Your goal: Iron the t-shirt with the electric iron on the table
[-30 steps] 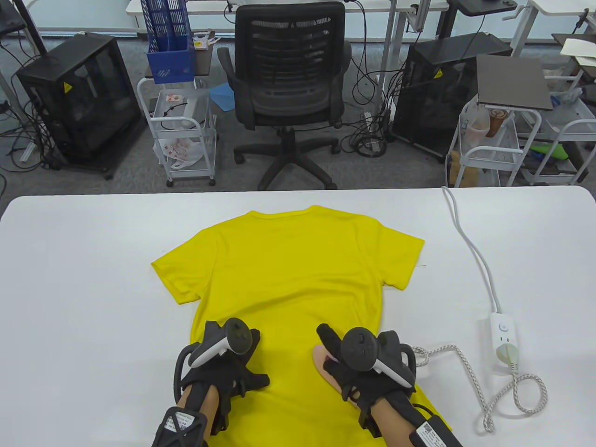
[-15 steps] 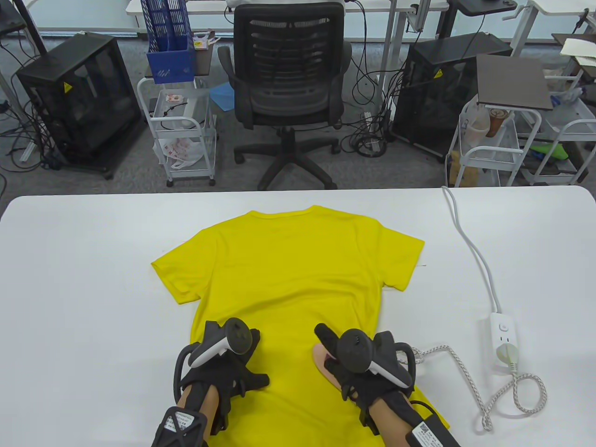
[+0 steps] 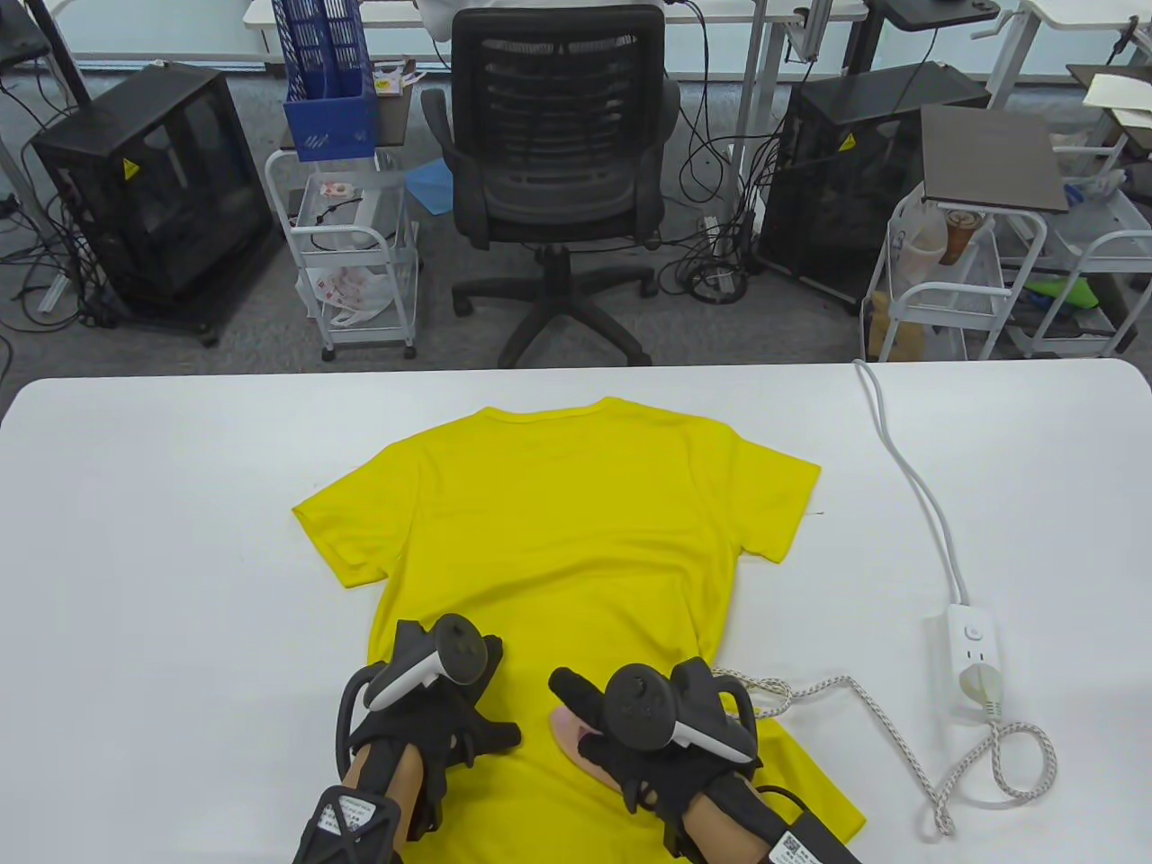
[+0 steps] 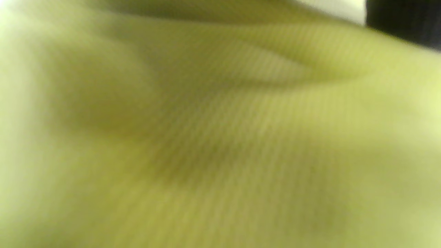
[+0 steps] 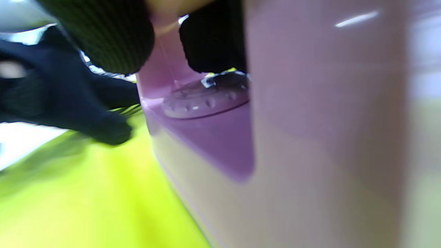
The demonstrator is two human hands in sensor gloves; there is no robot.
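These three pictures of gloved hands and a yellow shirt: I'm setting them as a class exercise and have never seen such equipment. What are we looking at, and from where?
No machine here: a person wears black sensor gloves with a tracker strapped on each hand. The wide picture looks down at a white table; the two blurry ones come from cameras on the wrists. A yellow t-shirt lies spread flat. The left hand rests on its lower part, so its camera sees only fabric. The right hand grips a pink iron on the shirt. The iron's braided cord runs to a white power strip.
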